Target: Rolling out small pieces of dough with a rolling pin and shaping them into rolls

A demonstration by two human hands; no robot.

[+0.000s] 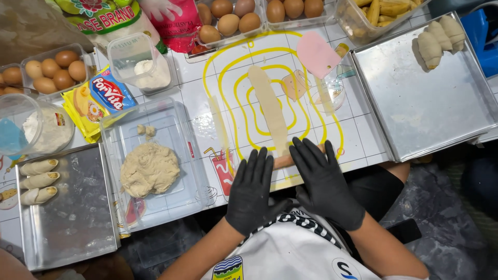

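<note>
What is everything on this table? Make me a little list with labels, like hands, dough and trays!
hands: left hand and right hand, both in black gloves, flat on a wooden rolling pin
dough strip: long thin strip stretching away from the pin on the patterned mat
dough lump: in the clear plastic tray, lump at
left metal tray: three rolled pieces
right metal tray: three rolled pieces
eggs: brown, in clear cartons
scraper: pink
</note>
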